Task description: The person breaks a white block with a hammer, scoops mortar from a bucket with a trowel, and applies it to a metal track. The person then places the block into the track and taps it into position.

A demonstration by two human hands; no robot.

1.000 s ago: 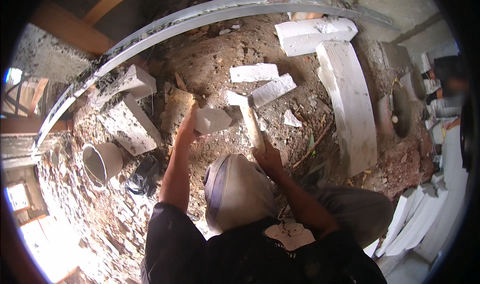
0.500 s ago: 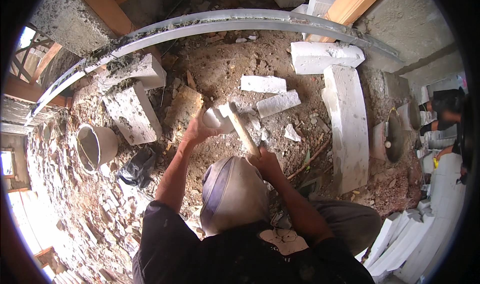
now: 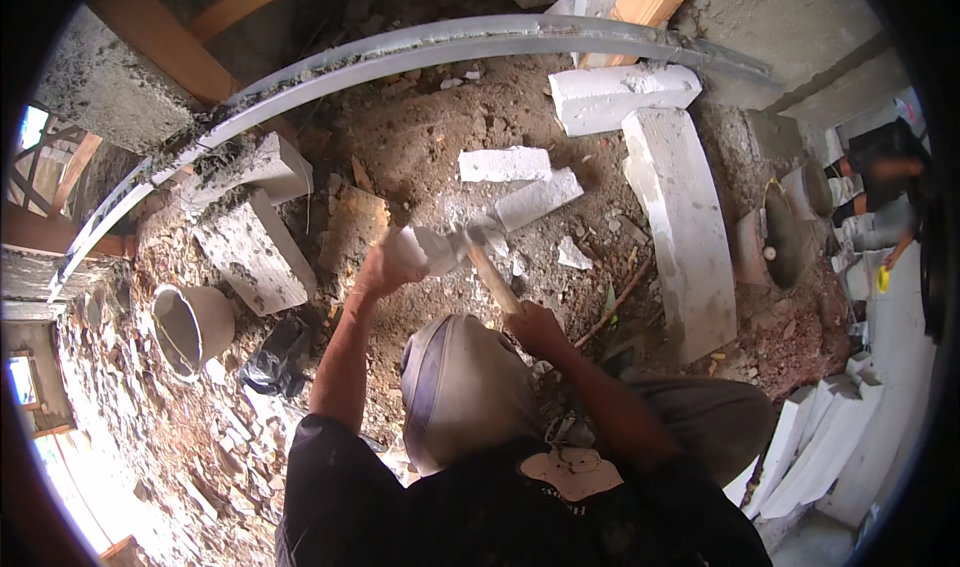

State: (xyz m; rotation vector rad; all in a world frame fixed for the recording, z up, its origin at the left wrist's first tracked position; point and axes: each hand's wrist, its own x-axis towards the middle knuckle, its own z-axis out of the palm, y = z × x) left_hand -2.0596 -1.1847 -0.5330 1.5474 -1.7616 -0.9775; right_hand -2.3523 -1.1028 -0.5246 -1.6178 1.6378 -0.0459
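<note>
My left hand [image 3: 384,270] is closed around a small broken chunk of white block [image 3: 437,253], gripping its left side just above the dirt. In my right hand [image 3: 537,328] is the wooden handle of a hammer [image 3: 493,279], fingers wrapped round its lower end. The dusty hammer head meets or nearly meets the chunk's right edge; I cannot tell if they touch. Just beyond lie two cut white block pieces, one flat [image 3: 504,164] and one slanted [image 3: 540,199]. White crumbs and a small shard [image 3: 574,254] lie right of the hammer.
A long white block [image 3: 683,232] and a shorter one [image 3: 625,97] lie to the right. Mortar-smeared blocks [image 3: 255,252], a bucket [image 3: 192,329] and a black plastic bag [image 3: 277,355] are at left. A metal channel [image 3: 400,55] crosses the far side. Another bucket [image 3: 785,237] stands right; a person [image 3: 885,172] is beyond.
The hammer head has come down from above the chunk to its right edge. My left hand keeps its grip, with the chunk turned slightly. The whole view has shifted a little.
</note>
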